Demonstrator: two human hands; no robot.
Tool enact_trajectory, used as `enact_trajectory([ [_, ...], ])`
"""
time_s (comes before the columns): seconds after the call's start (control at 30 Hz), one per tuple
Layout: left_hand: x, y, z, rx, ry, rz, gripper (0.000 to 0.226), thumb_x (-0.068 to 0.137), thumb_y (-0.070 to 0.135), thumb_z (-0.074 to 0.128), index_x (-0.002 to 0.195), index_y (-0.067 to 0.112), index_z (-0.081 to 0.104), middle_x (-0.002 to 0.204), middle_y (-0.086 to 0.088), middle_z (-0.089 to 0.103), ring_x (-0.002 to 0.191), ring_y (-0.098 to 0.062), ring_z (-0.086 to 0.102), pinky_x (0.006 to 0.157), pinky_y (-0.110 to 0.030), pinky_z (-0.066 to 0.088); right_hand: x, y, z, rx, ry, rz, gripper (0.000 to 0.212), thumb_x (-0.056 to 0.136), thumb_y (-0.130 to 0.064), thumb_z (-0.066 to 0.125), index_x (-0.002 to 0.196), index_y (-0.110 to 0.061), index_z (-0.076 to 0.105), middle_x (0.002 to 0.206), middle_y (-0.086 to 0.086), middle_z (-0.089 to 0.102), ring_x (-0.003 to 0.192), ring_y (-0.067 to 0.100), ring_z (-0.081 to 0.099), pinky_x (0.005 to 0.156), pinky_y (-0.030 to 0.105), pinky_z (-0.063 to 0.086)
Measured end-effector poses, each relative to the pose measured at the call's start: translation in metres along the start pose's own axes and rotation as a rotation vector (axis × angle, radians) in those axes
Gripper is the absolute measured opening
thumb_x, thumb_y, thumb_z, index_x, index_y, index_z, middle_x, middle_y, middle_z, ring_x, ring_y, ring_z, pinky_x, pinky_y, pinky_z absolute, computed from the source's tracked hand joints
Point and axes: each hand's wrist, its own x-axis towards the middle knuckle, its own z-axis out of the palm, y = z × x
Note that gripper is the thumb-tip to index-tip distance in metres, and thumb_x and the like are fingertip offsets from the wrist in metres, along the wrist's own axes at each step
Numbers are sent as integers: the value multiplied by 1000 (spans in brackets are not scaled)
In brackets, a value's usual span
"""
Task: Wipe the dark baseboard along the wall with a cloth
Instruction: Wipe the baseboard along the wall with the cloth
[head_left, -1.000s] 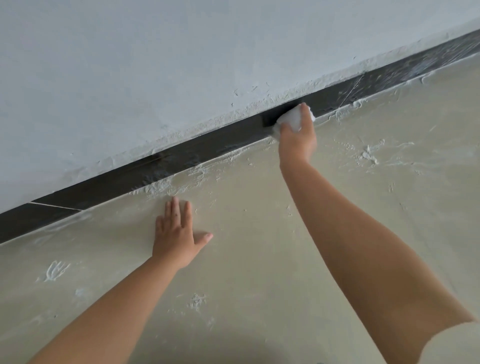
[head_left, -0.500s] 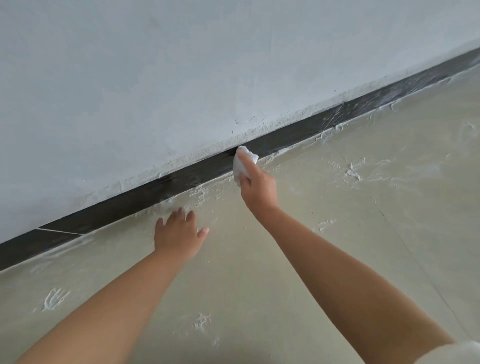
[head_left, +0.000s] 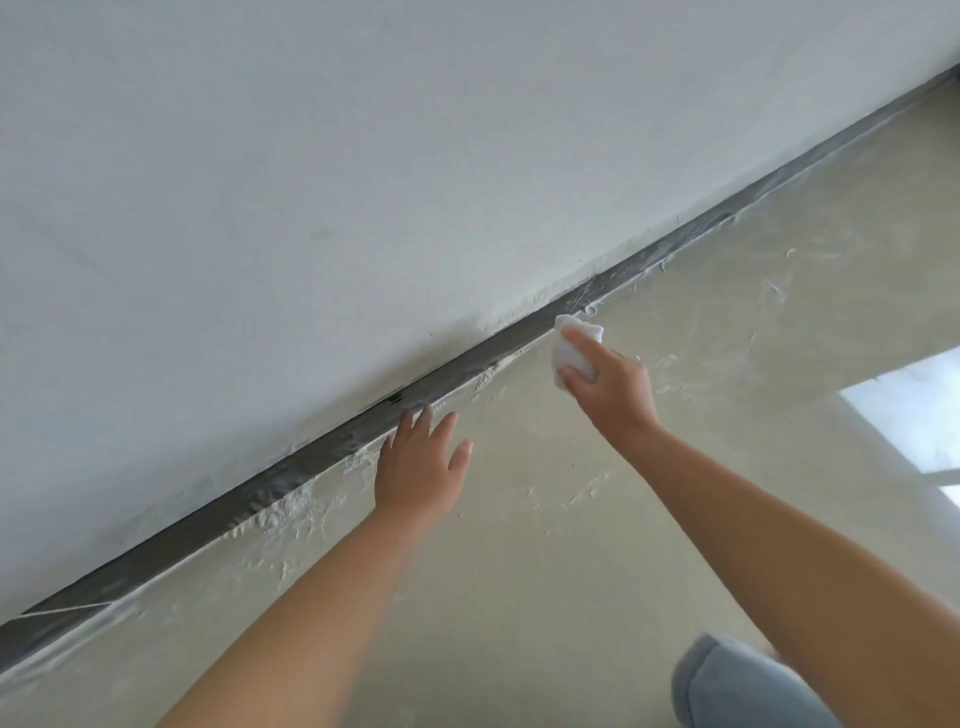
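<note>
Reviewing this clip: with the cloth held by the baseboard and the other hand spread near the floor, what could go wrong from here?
1. The white cloth, pinched in the right hand, looks just off the dark baseboard; a pass from here may skip a stretch.
2. White residue lines the floor edge below; a low wipe could smear it onto the baseboard.
3. The left hand spreads over the dusty floor and might slip if leaned on.
</note>
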Motion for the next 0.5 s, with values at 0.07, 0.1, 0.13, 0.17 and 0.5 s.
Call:
enact_trajectory([
  [0.07, 8, 6, 2, 1, -4, 19, 47, 96, 38, 27, 140, 22, 27, 152, -2, 20, 142, -22, 8, 113, -40, 19, 6, 14, -5, -23, 6, 27, 46, 82, -7, 58, 122, -28, 56, 74, 1, 50, 66, 21, 45, 53, 19, 23],
  [0.1, 12, 9, 4, -4, -6, 23, 47, 97, 38, 27, 141, 22, 25, 152, -2, 19, 142, -22, 7, 114, -39, 18, 11, 22, -7, -48, -32, 10, 46, 83, -6, 56, 123, -29, 55, 74, 2, 51, 66, 22, 46, 53, 19, 23],
  [0.13, 15, 12, 6, -16, -7, 28, 48, 97, 38, 27, 142, 23, 23, 153, -3, 18, 142, -21, 6, 114, -39, 16, 16, 31, -10, -92, -101, -27, 47, 84, -6, 53, 125, -30, 53, 78, 6, 54, 68, 25, 49, 55, 21, 27],
  [0.17, 18, 16, 8, -29, -10, 43, 49, 97, 39, 27, 143, 24, 21, 153, -3, 16, 142, -21, 6, 114, -38, 15, 22, 40, -13, -144, -183, -76, 48, 86, -6, 51, 127, -31, 51, 85, 11, 58, 72, 28, 52, 59, 25, 33],
  [0.5, 72, 74, 27, -31, 10, -45, 50, 96, 35, 34, 143, 24, 22, 153, 0, 18, 142, -16, 10, 110, -29, 16, 96, 135, -27, -1, -266, -191, 48, 84, -4, 52, 127, -25, 52, 85, 14, 61, 70, 27, 52, 54, 20, 25],
])
